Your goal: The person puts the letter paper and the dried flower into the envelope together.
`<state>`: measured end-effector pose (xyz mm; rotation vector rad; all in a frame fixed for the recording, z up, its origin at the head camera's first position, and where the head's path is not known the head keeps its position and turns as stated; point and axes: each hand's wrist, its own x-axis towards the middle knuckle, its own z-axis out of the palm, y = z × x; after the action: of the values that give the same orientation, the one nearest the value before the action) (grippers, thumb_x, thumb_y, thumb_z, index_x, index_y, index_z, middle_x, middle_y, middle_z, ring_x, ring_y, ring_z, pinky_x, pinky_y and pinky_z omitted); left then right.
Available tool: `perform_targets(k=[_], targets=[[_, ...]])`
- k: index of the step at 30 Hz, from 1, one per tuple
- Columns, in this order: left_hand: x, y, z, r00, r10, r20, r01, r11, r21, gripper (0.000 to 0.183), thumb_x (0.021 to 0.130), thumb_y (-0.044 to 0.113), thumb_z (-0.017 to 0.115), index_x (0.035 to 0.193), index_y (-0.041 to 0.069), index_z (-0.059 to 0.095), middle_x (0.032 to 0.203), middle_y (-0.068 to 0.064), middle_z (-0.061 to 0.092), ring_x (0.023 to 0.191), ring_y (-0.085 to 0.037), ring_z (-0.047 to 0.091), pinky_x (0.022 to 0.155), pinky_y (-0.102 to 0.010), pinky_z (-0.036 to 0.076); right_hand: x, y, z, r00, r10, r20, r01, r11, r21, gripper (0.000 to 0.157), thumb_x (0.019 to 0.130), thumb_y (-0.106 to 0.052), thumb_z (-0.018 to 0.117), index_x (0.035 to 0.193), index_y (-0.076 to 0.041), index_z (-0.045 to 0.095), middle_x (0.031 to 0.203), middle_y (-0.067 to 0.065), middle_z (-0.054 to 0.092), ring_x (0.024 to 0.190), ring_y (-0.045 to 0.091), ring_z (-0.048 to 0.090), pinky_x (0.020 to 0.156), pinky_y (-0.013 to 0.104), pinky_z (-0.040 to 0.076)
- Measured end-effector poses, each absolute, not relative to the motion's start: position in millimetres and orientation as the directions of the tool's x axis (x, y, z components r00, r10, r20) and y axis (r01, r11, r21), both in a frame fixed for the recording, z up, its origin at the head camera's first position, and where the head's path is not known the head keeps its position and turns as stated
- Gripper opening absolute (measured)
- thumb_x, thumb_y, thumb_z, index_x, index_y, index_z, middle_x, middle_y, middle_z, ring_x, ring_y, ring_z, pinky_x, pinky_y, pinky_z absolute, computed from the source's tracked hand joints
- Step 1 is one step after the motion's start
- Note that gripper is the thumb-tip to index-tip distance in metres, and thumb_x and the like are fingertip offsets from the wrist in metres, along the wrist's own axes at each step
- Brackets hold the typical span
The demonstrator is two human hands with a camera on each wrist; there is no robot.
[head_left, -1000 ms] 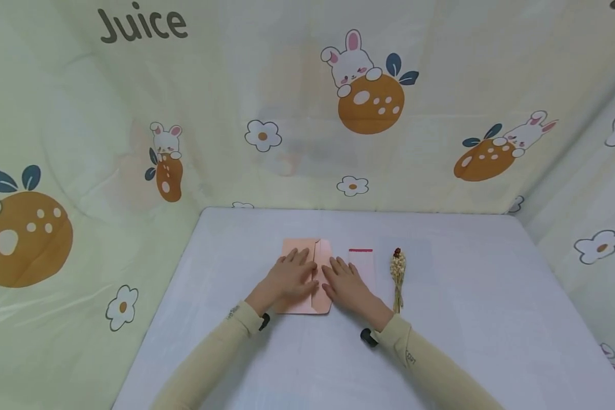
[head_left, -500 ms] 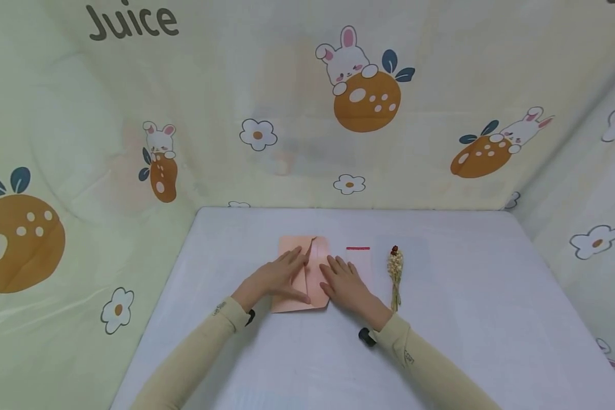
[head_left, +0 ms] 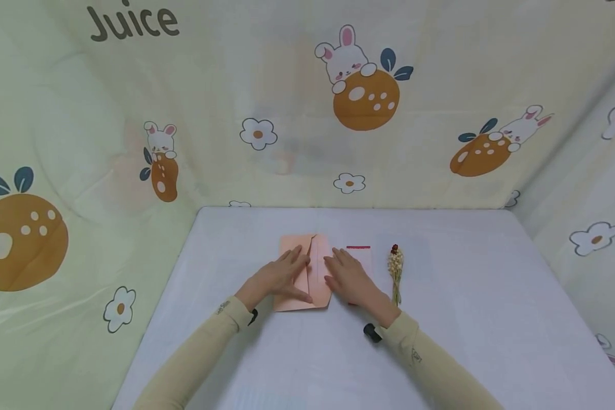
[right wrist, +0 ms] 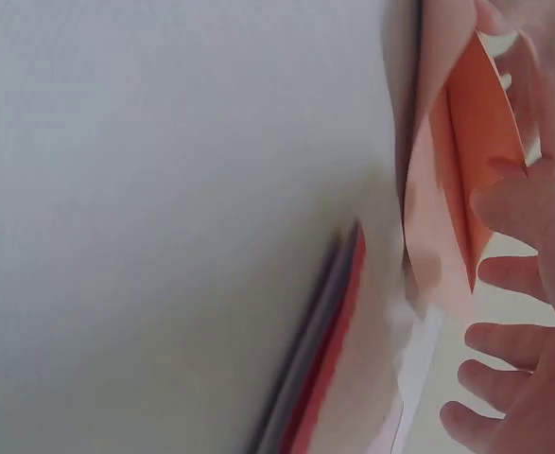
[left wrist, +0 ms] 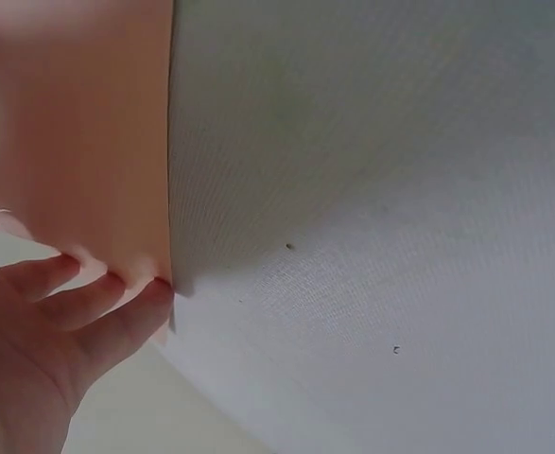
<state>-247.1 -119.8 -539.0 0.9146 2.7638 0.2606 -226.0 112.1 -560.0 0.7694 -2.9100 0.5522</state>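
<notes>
A peach-pink paper envelope lies on the table in the head view, its seam running lengthwise. My left hand rests spread on its left part; in the left wrist view the fingertips touch the pink paper. At the right edge is my right hand, its fingers loosely extended. The right wrist view shows the envelope gaping, with a deeper orange inside and my right thumb at that opening. Partly under my right hand lies a pale pink card with a red strip along its top.
A small bunch of dried flowers with a dark red bloom lies right of the card. The white table ends at a patterned curtain behind and at the sides. Black wrist devices sit under the cuffs.
My left hand has shifted slightly left off the seam, its thumb now lower on the envelope. My right hand has moved slightly right. The flowers have stayed put.
</notes>
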Motion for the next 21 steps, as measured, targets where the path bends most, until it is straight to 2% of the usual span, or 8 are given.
perform_targets(k=[7,10,15,21], targets=[[-247.9,-118.8,-543.8,-0.783,0.597,-0.175,0.558,0.798,0.227,0.101,0.06,0.082,0.055,0.139,0.026,0.027,0.155,-0.014,0.006,0.138,-0.037,0.021,0.086,-0.052,0.046,-224.5,136.0,-558.1,-0.932,-0.328,0.157,-0.362,0.88,-0.307,0.055,0.089,-0.033,0.057,0.135,-0.006,0.041,0.142,0.021,0.036,0.132,0.038,0.032,0.102,0.056,0.029],[-248.4,-119.4,-545.2,-0.788,0.591,-0.173,0.548,0.801,0.241,0.1,0.059,0.083,0.055,0.137,0.027,0.027,0.155,-0.014,0.006,0.138,-0.038,0.021,0.083,-0.054,0.047,-224.4,144.0,-557.3,-0.966,-0.222,0.131,-0.252,0.92,-0.3,0.061,0.088,-0.034,0.059,0.137,-0.004,0.038,0.141,0.021,0.036,0.129,0.039,0.034,0.1,0.058,0.03],[-248.8,-119.2,-544.6,-0.799,0.575,-0.173,0.527,0.81,0.257,0.098,0.058,0.081,0.058,0.134,0.028,0.028,0.155,-0.012,0.007,0.138,-0.038,0.02,0.082,-0.056,0.046,-223.1,152.5,-555.8,-0.996,-0.054,0.076,-0.077,0.938,-0.339,0.069,0.088,-0.033,0.06,0.139,0.003,0.031,0.135,0.026,0.039,0.122,0.042,0.041,0.1,0.055,0.034],[-247.6,-117.6,-543.3,-0.802,0.567,-0.187,0.513,0.815,0.27,0.096,0.058,0.08,0.06,0.134,0.028,0.028,0.155,-0.012,0.006,0.139,-0.036,0.019,0.084,-0.056,0.045,-219.5,157.6,-553.7,-0.997,0.054,-0.049,0.07,0.912,-0.404,0.064,0.09,-0.032,0.056,0.129,0.014,0.034,0.124,0.032,0.04,0.112,0.04,0.048,0.093,0.049,0.043]])
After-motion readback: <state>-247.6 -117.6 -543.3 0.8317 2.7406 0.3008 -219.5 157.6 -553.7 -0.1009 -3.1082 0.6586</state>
